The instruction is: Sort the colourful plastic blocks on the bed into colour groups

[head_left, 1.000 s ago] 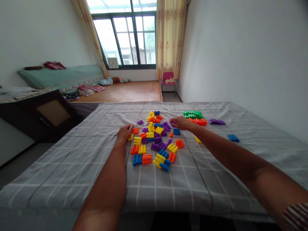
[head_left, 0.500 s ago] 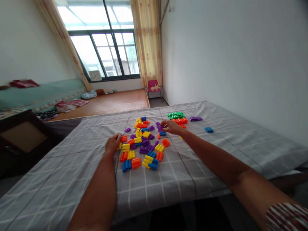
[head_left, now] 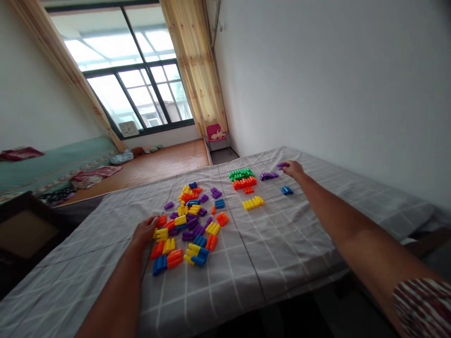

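My right hand point(head_left: 293, 169) is closed on a purple piece point(head_left: 281, 166), just right of a row of purple pieces point(head_left: 269, 175). My left hand point(head_left: 144, 231) rests at the left edge of a mixed pile of yellow, orange, purple and blue pieces point(head_left: 192, 222); its fingertips are by an orange piece point(head_left: 161, 220), and whether they grip anything is unclear. Green pieces point(head_left: 241, 174) lie behind a row of orange pieces point(head_left: 244, 183). Nearer are a yellow row point(head_left: 253, 203) and, to the right, a few blue pieces point(head_left: 286, 190).
A grey checked cloth point(head_left: 225, 291) covers the table. Behind it stand a low platform point(head_left: 169, 164) and a pink chair point(head_left: 213, 132). A wall point(head_left: 317, 84) runs along the right, and a dark wooden piece of furniture point(head_left: 28, 230) is at the left.
My right hand has moved right from the pile, carrying a purple piece beside the purple row. My left hand stays at the pile's left edge. The view has shifted, showing the yellow row fully.
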`<state>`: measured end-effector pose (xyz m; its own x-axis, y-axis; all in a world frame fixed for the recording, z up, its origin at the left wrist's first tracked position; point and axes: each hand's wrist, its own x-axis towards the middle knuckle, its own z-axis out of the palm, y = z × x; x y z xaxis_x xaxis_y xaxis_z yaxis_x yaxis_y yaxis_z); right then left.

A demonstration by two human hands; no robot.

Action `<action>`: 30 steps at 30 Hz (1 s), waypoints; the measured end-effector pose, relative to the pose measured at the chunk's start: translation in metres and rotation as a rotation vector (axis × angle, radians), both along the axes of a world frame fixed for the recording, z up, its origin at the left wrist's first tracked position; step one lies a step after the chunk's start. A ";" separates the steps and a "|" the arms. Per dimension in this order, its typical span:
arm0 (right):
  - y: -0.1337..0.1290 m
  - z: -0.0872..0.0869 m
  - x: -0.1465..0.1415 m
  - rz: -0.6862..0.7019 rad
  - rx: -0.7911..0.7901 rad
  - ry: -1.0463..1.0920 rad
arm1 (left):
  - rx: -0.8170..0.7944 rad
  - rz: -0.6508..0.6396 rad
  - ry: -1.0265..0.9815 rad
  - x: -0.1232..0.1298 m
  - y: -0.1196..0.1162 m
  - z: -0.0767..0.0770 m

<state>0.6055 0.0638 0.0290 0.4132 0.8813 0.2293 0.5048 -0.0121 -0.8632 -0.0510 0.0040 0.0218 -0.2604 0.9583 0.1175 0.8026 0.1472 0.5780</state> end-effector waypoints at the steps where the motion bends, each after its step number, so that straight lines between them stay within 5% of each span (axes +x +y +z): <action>1: 0.004 -0.006 0.009 -0.033 -0.023 -0.064 | 0.013 0.020 0.079 -0.001 0.000 -0.004; 6: 0.009 -0.035 0.022 -0.184 -0.022 -0.505 | 0.010 0.064 0.192 -0.006 -0.003 -0.012; 10: 0.007 -0.049 0.024 -0.107 -0.043 -0.653 | 0.020 0.066 0.139 -0.007 -0.006 -0.009; 30: 0.006 -0.053 0.043 0.026 0.015 -0.445 | 0.034 0.041 0.151 -0.008 -0.003 -0.010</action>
<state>0.6488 0.0698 -0.0239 0.2487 0.8853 0.3929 0.8271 0.0170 -0.5619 -0.0590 0.0012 0.0115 -0.2762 0.9421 0.1901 0.8747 0.1644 0.4560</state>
